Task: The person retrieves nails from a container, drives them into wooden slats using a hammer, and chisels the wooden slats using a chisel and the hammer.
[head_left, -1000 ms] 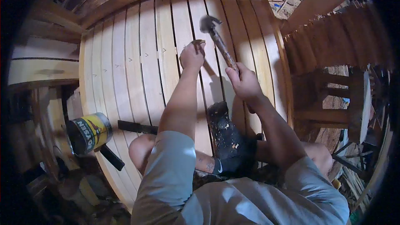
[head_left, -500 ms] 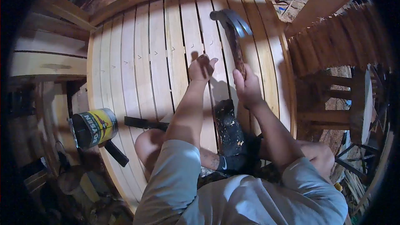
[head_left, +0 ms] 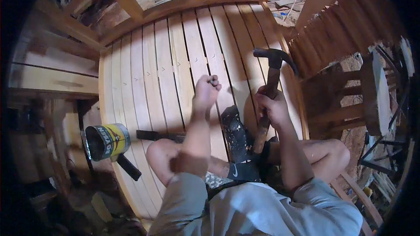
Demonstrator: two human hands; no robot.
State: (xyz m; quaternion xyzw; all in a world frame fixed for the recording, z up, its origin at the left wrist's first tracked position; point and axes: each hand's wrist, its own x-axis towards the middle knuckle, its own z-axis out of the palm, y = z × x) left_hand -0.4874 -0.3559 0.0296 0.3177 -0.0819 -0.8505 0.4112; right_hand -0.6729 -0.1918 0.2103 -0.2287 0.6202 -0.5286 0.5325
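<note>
My right hand (head_left: pixel 273 107) is wrapped around the handle of a claw hammer (head_left: pixel 273 76). Its dark head points away from me, claw curving right, and the lower handle sticks out below my fist. Over the middle slats, my left hand (head_left: pixel 206 91) is closed, with a small dark thing showing at the fingertips; I cannot make out what it is. Beneath both hands lies a slatted wooden platform (head_left: pixel 151 98). A row of small thin V-shaped marks, perhaps nails with their shadows, crosses its slats.
A yellow and black can (head_left: pixel 114 140) stands at the platform's left edge, beside a dark bar (head_left: pixel 130 167). Another dark flat bar (head_left: pixel 151 135) lies near my left knee. Wooden railing (head_left: pixel 183 3) runs along the far side. Stacked reddish-brown slats (head_left: pixel 345 30) are at right.
My right hand now grips the hammer higher up, and the hammer has moved right and turned. My left hand has rolled, its fingers now curled together. The view has shifted slightly.
</note>
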